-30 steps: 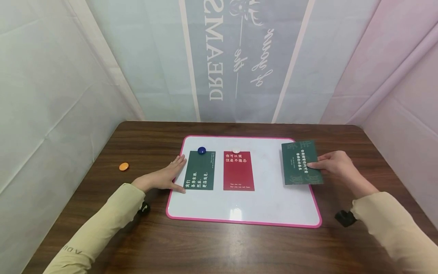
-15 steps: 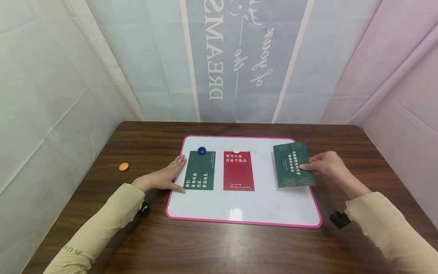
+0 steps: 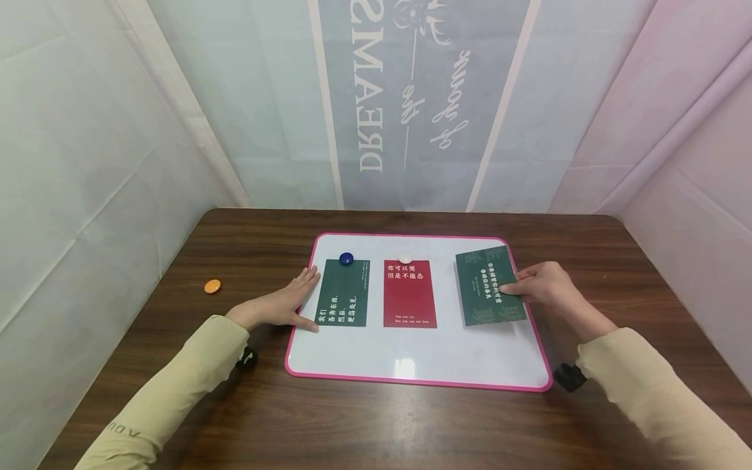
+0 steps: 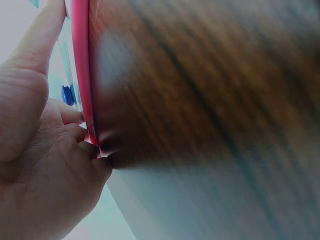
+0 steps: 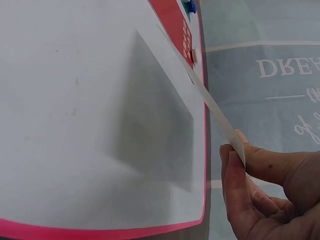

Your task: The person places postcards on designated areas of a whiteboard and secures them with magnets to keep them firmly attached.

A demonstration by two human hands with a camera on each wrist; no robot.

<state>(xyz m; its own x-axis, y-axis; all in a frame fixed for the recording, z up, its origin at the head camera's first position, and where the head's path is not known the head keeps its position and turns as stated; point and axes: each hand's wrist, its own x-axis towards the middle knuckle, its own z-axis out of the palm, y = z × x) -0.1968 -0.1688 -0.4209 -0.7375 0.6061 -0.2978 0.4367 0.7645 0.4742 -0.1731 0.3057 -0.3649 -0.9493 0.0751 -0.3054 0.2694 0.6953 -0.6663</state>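
Observation:
My right hand (image 3: 543, 285) pinches a dark green card (image 3: 490, 290) by its right edge, thumb on top and fingers beneath. In the right wrist view the card (image 5: 217, 112) is tilted above the whiteboard (image 5: 65, 100) and throws a shadow on it. My left hand (image 3: 284, 301) rests with spread fingers on the left rim of the whiteboard (image 3: 411, 356). Beside those fingers lies another green card (image 3: 346, 294), a blue round magnet (image 3: 346, 259) at its top edge. A red card (image 3: 410, 297) lies mid-board, with a white magnet (image 3: 405, 259) at its top.
An orange round magnet (image 3: 213, 286) lies on the brown wooden table (image 3: 352, 424), left of the board. Pale cloth hangings (image 3: 276, 117) enclose the table at the back and on both sides. The board has a pink rim.
My right hand has carried the green card leftward, farther over the right part of the whiteboard. The left hand, the board and the other cards have stayed put.

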